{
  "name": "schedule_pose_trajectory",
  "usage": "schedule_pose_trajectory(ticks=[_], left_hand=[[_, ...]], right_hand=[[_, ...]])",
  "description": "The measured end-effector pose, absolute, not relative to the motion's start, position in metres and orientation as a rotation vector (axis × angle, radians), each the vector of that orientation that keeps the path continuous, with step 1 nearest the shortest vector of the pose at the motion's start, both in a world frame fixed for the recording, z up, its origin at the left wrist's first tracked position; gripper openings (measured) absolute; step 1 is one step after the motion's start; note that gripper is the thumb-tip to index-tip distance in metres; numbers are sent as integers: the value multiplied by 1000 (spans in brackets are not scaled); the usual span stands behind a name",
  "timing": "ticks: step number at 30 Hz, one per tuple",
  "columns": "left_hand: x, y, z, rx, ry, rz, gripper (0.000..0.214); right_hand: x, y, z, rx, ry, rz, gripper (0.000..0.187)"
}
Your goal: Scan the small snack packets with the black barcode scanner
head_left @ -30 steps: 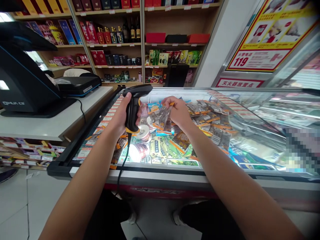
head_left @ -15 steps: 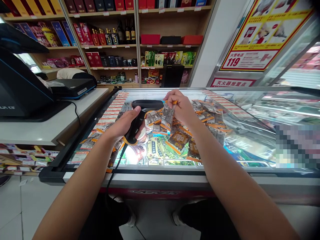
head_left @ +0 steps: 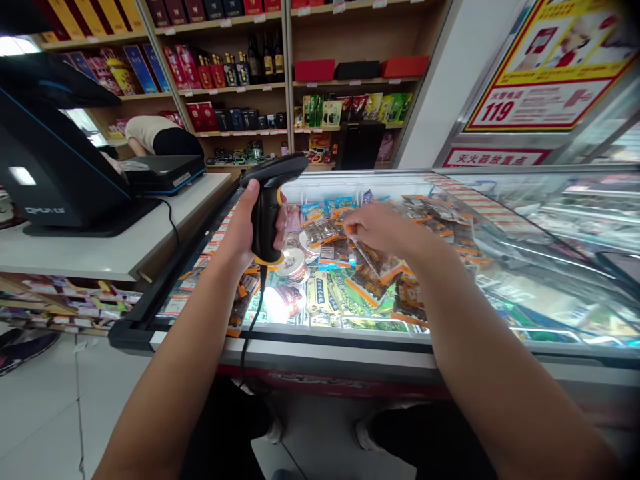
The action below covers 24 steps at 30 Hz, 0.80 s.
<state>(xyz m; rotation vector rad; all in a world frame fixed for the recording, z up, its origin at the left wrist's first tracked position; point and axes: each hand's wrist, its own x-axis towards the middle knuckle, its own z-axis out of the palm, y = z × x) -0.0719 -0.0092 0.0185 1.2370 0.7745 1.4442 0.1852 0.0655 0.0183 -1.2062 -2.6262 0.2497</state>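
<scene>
1. Fingers [head_left: 283, 220] of the left hand [head_left: 243, 230] are wrapping fully round a scanner [head_left: 265, 223], above the left half of the freezer [head_left: 345, 341].
2. The right hand [head_left: 383, 230] is pinching one end of a dark packet [head_left: 379, 262] between nearly closed fingers, over the freezer's middle; blur is hiding how firmly.
3. With only one end apparently held, that packet is risking a slip back into the freezer.
4. The scanner's cable [head_left: 257, 310] is hanging across the freezer's front rim, where a sharp pull could snag it.
5. Loose packets [head_left: 445, 215] are lying heaped in the freezer; a knock could slide some onto the tubs [head_left: 293, 265] or green bags [head_left: 347, 293].
6. A counter [head_left: 85, 259] is standing left of the freezer, shelves [head_left: 373, 37] are rising behind it, and a person [head_left: 173, 137] is bending beyond its far left corner.
</scene>
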Motion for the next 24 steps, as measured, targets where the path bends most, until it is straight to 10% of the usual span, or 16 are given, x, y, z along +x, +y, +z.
schedule_pose_trajectory(ticks=[5, 12, 24], left_hand=[[-77, -7, 26, 1066, 811, 1671, 64], [-79, -7, 24, 1051, 693, 1679, 60], [-77, -6, 23, 1040, 729, 1619, 62]], right_hand=[[142, 49, -9, -1073, -2702, -153, 37], [69, 6, -41, -720, -2679, 183, 54], [101, 57, -38, -721, -2026, 413, 28]])
